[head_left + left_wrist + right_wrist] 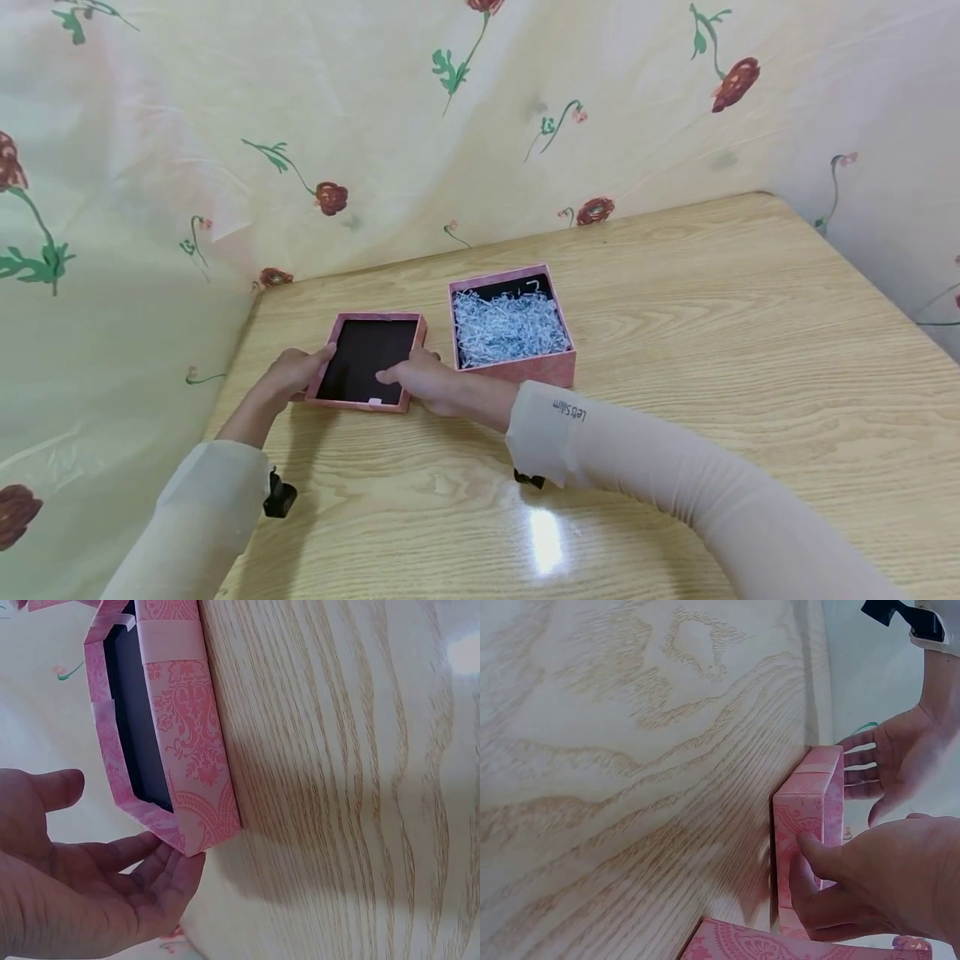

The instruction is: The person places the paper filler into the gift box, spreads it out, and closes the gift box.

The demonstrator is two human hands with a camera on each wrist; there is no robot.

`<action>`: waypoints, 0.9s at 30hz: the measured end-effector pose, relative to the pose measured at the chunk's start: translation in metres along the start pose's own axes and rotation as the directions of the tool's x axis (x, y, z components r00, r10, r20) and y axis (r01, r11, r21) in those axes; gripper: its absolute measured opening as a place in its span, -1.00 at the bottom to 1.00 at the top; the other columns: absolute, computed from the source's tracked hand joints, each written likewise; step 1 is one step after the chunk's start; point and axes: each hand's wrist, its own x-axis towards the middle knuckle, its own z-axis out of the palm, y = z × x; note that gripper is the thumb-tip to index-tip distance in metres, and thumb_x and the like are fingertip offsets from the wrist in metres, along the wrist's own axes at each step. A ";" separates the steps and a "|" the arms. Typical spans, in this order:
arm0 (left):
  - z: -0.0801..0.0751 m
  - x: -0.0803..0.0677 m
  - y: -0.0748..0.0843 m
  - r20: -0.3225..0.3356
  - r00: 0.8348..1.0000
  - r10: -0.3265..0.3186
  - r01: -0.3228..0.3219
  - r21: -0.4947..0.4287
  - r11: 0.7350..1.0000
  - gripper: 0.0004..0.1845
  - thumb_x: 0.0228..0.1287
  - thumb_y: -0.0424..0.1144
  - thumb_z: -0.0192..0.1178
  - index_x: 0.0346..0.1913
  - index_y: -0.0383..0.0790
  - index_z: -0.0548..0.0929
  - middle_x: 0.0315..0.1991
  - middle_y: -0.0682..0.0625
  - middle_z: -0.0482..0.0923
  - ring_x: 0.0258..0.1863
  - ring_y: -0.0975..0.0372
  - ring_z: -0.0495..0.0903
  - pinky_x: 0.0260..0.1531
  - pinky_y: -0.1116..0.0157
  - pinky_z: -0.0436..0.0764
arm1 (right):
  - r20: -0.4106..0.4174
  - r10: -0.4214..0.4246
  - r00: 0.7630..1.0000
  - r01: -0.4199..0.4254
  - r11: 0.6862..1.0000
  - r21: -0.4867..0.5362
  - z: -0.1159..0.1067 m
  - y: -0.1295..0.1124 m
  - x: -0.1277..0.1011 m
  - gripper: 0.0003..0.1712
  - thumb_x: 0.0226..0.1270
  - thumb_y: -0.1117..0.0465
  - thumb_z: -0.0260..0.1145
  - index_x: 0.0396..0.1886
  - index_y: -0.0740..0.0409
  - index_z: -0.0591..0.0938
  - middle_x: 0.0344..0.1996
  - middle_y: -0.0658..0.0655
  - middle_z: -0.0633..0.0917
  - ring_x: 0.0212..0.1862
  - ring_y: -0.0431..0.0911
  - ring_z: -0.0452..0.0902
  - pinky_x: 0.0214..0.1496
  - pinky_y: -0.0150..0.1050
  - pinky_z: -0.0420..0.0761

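Note:
A shallow pink patterned box lid (367, 316) with a black inside lies open side up at the left of the table. My left hand (296, 371) is at its left side; in the left wrist view the fingertips (193, 864) touch the outer corner and the thumb stands clear of it. My right hand (435, 382) holds the lid's right wall, the thumb over the black inside and the fingers outside. To the right stands a deeper pink box (525, 372) full of pale blue shredded paper (510, 327).
The wood-grain table (712, 333) reaches far to the right. Behind and left of it hangs a pale flower-printed cloth (397, 125). In the right wrist view the deeper box (757, 945) shows at the lower edge, close to my right hand.

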 end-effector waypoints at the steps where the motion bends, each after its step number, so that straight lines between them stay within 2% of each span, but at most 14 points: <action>1: 0.000 0.000 0.000 0.000 1.000 -0.001 0.001 0.001 1.000 -0.38 0.48 0.15 -0.22 -0.11 -0.48 0.41 -0.29 -0.16 0.32 -0.31 0.11 0.40 -0.23 0.22 0.45 | 0.003 0.001 1.000 -0.001 1.000 0.004 0.000 0.000 0.000 -0.02 0.30 0.20 0.29 0.51 0.30 -0.08 0.47 0.30 -0.04 0.45 0.11 -0.03 0.45 -0.02 0.08; 4: 0.002 -0.001 0.003 -0.003 1.000 -0.023 0.023 0.002 1.000 -0.24 0.46 0.17 -0.23 0.19 -0.60 0.31 -0.01 -0.31 0.31 -0.06 -0.01 0.37 -0.09 0.14 0.44 | 0.014 0.007 1.000 -0.007 1.000 0.012 0.000 -0.001 0.000 -0.03 0.29 0.20 0.29 0.51 0.29 -0.07 0.48 0.29 -0.04 0.44 0.11 -0.03 0.45 -0.02 0.09; 7: 0.004 -0.003 0.008 0.003 0.999 -0.042 0.042 0.012 0.999 -0.10 0.44 0.23 -0.25 0.33 -0.68 0.13 0.19 -0.40 0.24 0.10 -0.09 0.29 0.08 0.05 0.40 | 0.009 0.018 1.000 -0.018 1.000 0.009 0.001 -0.003 -0.001 -0.02 0.27 0.19 0.31 0.51 0.31 -0.06 0.49 0.28 -0.06 0.46 0.12 -0.08 0.46 -0.01 0.05; 10: 0.004 -0.007 0.014 0.005 0.999 -0.048 0.048 0.024 0.999 -0.05 0.42 0.28 -0.28 0.35 -0.67 0.08 0.19 -0.41 0.21 0.10 -0.11 0.29 0.08 0.03 0.35 | -0.017 0.026 1.000 -0.026 1.000 0.007 0.001 -0.005 -0.002 0.00 0.25 0.18 0.33 0.51 0.31 -0.06 0.50 0.27 -0.10 0.46 0.11 -0.11 0.47 -0.01 0.00; 12: 0.003 -0.009 0.017 0.003 0.999 -0.040 0.040 0.021 0.999 -0.03 0.41 0.30 -0.30 0.35 -0.67 0.08 0.17 -0.40 0.22 -0.08 -0.05 0.39 0.01 0.05 0.38 | -0.035 0.026 0.999 -0.026 1.000 0.005 0.002 -0.008 -0.002 0.02 0.24 0.18 0.34 0.51 0.30 -0.06 0.50 0.27 -0.14 0.46 0.12 -0.10 0.47 -0.01 -0.01; 14: 0.001 -0.011 0.020 -0.004 0.999 -0.041 0.041 0.016 0.999 -0.02 0.41 0.32 -0.31 0.36 -0.65 0.07 0.17 -0.39 0.21 -0.09 -0.05 0.38 -0.01 0.06 0.37 | -0.052 0.030 0.998 -0.030 1.000 -0.006 0.003 -0.011 -0.003 0.02 0.24 0.17 0.34 0.52 0.29 -0.06 0.50 0.27 -0.16 0.45 0.12 -0.06 0.47 -0.01 -0.01; 17: -0.001 -0.014 0.021 -0.010 0.999 -0.048 0.048 0.005 0.999 0.00 0.40 0.33 -0.33 0.38 -0.65 0.02 0.31 -0.46 0.13 0.04 -0.11 0.39 0.16 -0.02 0.35 | -0.069 0.030 0.997 -0.031 0.999 -0.017 0.005 -0.014 -0.005 0.02 0.24 0.17 0.34 0.52 0.29 -0.06 0.50 0.27 -0.17 0.43 0.13 -0.03 0.47 -0.01 0.01; 19: -0.002 -0.017 0.020 -0.012 0.999 -0.050 0.050 -0.004 0.999 0.01 0.40 0.33 -0.33 0.39 -0.66 -0.05 0.38 -0.48 0.03 0.27 -0.17 0.19 0.27 -0.09 0.22 | -0.076 0.028 0.997 -0.030 0.999 -0.018 0.006 -0.016 -0.006 0.02 0.23 0.17 0.34 0.51 0.29 -0.04 0.50 0.27 -0.16 0.42 0.13 -0.01 0.47 -0.02 0.02; 21: -0.002 -0.019 0.019 -0.012 0.999 -0.048 0.048 -0.025 0.999 0.00 0.41 0.32 -0.33 0.38 -0.67 -0.03 0.37 -0.49 0.04 0.28 -0.17 0.18 0.28 -0.08 0.22 | -0.078 0.027 0.997 -0.029 0.999 -0.018 0.006 -0.018 -0.007 0.01 0.22 0.17 0.35 0.51 0.29 -0.03 0.49 0.27 -0.14 0.41 0.14 0.01 0.46 -0.02 0.04; 25: -0.006 -0.025 0.019 -0.022 0.999 -0.030 0.029 -0.056 0.998 -0.04 0.41 0.31 -0.31 0.34 -0.65 0.07 0.28 -0.44 0.15 0.14 -0.12 0.25 0.17 -0.08 0.32 | -0.074 0.018 0.997 -0.021 0.999 -0.040 0.005 -0.024 -0.012 0.04 0.22 0.15 0.35 0.52 0.25 -0.06 0.50 0.26 -0.15 0.43 0.13 -0.02 0.46 0.01 0.03; 27: -0.010 -0.028 0.021 -0.034 0.999 -0.012 0.009 -0.071 0.997 -0.04 0.41 0.31 -0.31 0.34 -0.65 0.08 0.27 -0.43 0.16 0.14 -0.11 0.26 0.17 -0.08 0.32 | -0.069 0.005 0.998 -0.009 0.998 -0.066 0.004 -0.030 -0.015 0.04 0.23 0.13 0.35 0.52 0.24 -0.06 0.51 0.24 -0.15 0.44 0.12 -0.04 0.46 0.02 0.03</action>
